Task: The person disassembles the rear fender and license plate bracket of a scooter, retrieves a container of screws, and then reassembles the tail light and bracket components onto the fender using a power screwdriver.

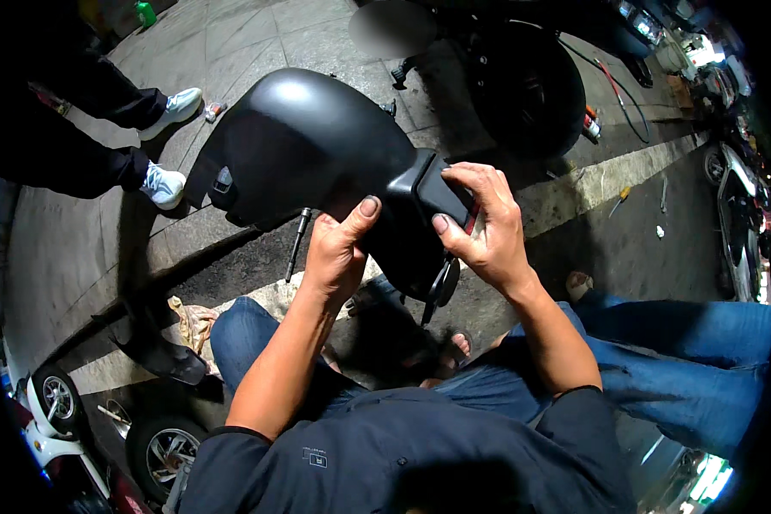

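A large, smooth matte-black moulded shell (317,128), apparently a scooter body part, is held up in front of me. My left hand (338,253) is closed on its lower edge, thumb on top and fingers hidden beneath. At its right end is a boxy black housing (445,195) with a bit of red along its edge. My right hand (488,223) grips that housing between thumb and fingers. Dark thin pieces (439,287) hang under it. Just left of my left hand, a long dark socket tool (298,246) shows below the shell.
A standing person's white shoes (171,186) are at the left on the pavement. Another person's jeans (685,343) stretch in from the right. A crumpled rag (194,324) lies left of my knee. A screwdriver (619,202), a spray can (591,126) and parked scooters (741,218) are at the right.
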Demonstrator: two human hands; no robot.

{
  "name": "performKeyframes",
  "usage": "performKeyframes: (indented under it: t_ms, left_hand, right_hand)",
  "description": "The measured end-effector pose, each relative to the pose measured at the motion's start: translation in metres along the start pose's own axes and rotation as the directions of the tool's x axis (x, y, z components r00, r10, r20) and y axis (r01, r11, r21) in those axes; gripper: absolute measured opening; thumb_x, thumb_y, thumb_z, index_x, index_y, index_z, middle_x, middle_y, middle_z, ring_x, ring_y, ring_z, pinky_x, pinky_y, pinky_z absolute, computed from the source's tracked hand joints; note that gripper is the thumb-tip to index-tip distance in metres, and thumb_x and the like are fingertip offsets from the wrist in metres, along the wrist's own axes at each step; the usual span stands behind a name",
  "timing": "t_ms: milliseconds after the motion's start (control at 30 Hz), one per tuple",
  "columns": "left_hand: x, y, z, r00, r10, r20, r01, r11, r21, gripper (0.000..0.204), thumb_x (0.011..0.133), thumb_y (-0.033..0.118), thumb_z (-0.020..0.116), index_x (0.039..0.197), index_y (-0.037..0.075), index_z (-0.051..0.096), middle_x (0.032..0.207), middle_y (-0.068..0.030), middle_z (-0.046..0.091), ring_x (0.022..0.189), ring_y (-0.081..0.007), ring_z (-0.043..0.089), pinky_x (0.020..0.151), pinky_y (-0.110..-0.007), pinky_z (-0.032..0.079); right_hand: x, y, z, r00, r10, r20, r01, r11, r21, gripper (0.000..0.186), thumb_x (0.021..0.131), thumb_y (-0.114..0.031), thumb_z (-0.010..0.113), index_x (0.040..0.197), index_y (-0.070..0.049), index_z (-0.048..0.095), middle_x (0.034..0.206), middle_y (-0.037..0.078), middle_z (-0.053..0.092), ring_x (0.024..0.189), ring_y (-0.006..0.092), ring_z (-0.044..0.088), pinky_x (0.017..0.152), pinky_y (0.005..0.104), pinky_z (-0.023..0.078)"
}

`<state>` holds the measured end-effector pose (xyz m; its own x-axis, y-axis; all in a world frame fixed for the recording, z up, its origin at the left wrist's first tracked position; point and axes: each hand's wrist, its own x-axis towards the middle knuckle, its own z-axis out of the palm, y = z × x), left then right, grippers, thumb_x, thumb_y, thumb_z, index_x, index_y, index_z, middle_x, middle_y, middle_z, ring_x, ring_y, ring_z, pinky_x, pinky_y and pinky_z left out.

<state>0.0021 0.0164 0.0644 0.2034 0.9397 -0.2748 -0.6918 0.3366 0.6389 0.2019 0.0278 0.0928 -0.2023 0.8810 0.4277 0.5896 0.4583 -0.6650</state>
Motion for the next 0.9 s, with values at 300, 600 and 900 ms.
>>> performKeyframes:
  t_ms: [300,600,900]
  left_hand:
    - [-0.007,0.003,0.002,0.998,0.055,-0.018,-0.053,0.996,0.073,0.027,0.082,0.015,0.070,0.103,-0.002,0.063,0.099,-0.0070,0.066,0.088,-0.0140,0.062,0.084,-0.028,0.048]
    - [-0.013,-0.005,-0.001,0.983,0.163,-0.089,-0.110,0.897,0.428,0.027,0.084,0.025,0.069,0.093,0.000,0.067,0.087,-0.0014,0.066,0.077,-0.0077,0.059,0.071,-0.022,0.046]
    - [-0.023,-0.018,0.007,0.823,0.378,0.424,-0.471,0.035,0.882,0.017,0.074,0.009,0.062,0.087,-0.002,0.065,0.086,-0.0178,0.065,0.077,-0.0320,0.065,0.066,-0.038,0.052]
  right_hand:
    - [-0.002,0.000,0.006,0.998,0.043,0.041,-0.048,0.990,0.133,0.044,0.073,-0.025,0.071,0.108,-0.002,0.060,0.115,0.017,0.057,0.105,0.0323,0.051,0.092,0.0401,0.042]
    - [-0.011,-0.005,0.023,0.975,0.154,0.161,-0.146,0.988,-0.059,0.052,0.077,-0.034,0.071,0.118,-0.003,0.058,0.125,0.018,0.051,0.114,0.0342,0.047,0.097,0.0409,0.039]
    - [-0.037,0.001,0.058,0.596,0.640,0.485,-0.543,-0.124,0.831,0.037,0.096,-0.035,0.050,0.118,-0.005,0.055,0.113,0.004,0.057,0.105,0.0153,0.054,0.091,0.0317,0.044]
